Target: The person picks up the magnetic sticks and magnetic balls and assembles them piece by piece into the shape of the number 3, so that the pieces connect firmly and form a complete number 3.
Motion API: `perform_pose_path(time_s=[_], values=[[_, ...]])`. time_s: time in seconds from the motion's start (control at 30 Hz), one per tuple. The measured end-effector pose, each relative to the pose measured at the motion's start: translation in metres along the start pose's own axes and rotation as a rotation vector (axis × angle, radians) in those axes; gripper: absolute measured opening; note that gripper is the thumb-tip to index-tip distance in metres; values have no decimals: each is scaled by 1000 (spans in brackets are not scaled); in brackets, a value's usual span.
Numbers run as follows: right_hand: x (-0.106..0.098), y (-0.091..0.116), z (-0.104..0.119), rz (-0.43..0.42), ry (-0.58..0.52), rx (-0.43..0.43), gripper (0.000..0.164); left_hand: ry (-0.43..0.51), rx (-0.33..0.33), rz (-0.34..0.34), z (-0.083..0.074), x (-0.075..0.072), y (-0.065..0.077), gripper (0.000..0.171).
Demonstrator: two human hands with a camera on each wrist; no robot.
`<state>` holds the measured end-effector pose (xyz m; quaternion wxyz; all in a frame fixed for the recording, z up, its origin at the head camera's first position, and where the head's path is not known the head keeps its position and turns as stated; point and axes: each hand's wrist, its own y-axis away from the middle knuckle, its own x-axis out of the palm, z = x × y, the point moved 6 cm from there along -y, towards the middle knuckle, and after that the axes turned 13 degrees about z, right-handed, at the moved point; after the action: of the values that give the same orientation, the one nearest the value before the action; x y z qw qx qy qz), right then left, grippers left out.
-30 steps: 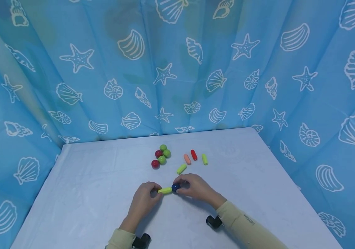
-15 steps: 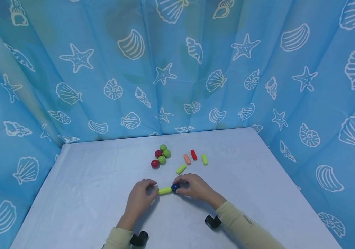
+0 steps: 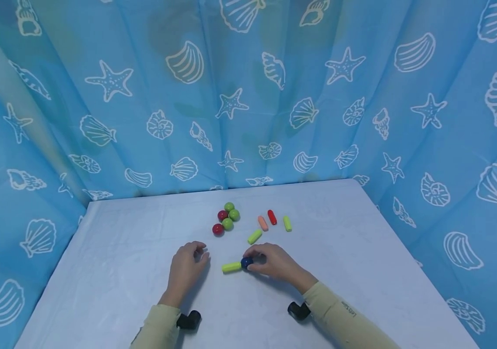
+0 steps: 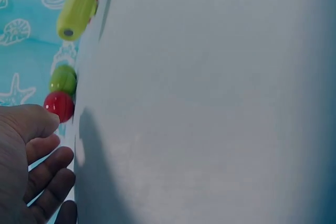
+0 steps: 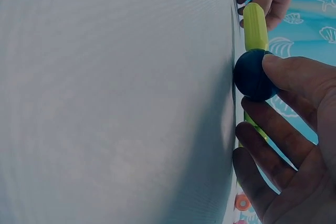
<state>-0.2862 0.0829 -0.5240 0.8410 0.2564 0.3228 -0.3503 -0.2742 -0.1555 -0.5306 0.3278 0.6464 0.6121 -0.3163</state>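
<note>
My right hand (image 3: pixel 276 261) pinches a dark blue ball (image 3: pixel 246 263) between thumb and fingers, low over the white tabletop. A yellow-green rod (image 3: pixel 231 267) extends leftward from the ball, its end against it; in the right wrist view the rod (image 5: pixel 255 27) and ball (image 5: pixel 254 75) stay in line. A small dark spot marks the rod's free end (image 4: pixel 69 32) in the left wrist view. Apart from the rod, to its left, is my left hand (image 3: pixel 184 271), fingers loosely bent with nothing between them.
Farther back lie red balls (image 3: pixel 218 230) and green balls (image 3: pixel 234 214) in a cluster. To their right are a peach rod (image 3: pixel 263 223), a red rod (image 3: pixel 272 217) and two yellow-green rods (image 3: pixel 255 236). A blue shell-patterned curtain (image 3: pixel 248 121) surrounds the table.
My left hand has let go of the rod's left end and moved away to the left. The right hand, ball and rod have stayed nearly in place.
</note>
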Motion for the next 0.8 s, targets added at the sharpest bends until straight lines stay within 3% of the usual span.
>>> perform_pose_path(time_s=[0.47, 0.8], values=[[1, -1, -1, -2, -10, 14, 29, -58, -40, 8, -6, -2, -33, 35], [0, -2, -1, -2, -7, -4, 29, -33, -64, 43, -9, 4, -53, 43]])
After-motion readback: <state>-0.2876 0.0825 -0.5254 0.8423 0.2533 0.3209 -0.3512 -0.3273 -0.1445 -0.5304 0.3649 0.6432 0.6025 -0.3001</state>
